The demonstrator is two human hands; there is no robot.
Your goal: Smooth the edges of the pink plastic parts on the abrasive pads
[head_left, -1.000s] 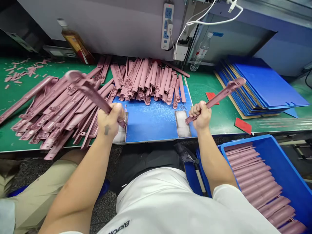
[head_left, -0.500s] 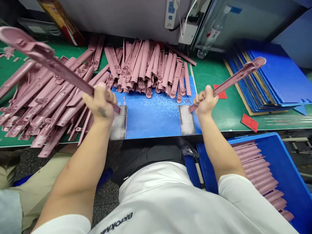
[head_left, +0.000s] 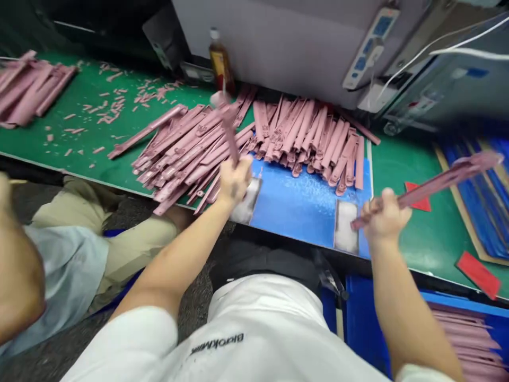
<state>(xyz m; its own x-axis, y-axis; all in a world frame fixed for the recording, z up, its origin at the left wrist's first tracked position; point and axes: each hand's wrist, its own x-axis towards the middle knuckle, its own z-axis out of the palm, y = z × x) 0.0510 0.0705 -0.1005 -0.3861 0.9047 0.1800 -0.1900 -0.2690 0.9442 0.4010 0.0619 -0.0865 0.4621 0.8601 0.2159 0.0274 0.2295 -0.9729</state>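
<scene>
My left hand (head_left: 235, 180) is wrapped round a long pink plastic part (head_left: 229, 130), which points up and away from me above the left pile. In my right hand (head_left: 385, 215) is another long pink plastic part (head_left: 445, 179), tilted up to the right, its lower end over a grey pad (head_left: 347, 227). Both held parts are blurred by motion. Between my hands lies a blue sheet (head_left: 294, 212). Many similar pink parts are heaped at the sheet's back (head_left: 310, 132), and a second heap (head_left: 186, 148) rests on the green table to the left.
A co-worker (head_left: 71, 265) sits at my left. Pink scraps (head_left: 115, 106) litter the green tabletop (head_left: 131, 127) there. Blue sheets (head_left: 481, 196) are stacked at right, near two red pieces (head_left: 478, 275). A blue bin (head_left: 366, 318) with pink parts stands below the table edge.
My view has swung left, bringing the co-worker and the scraps into sight. Both hands still grip their pink parts; the left one has turned more upright.
</scene>
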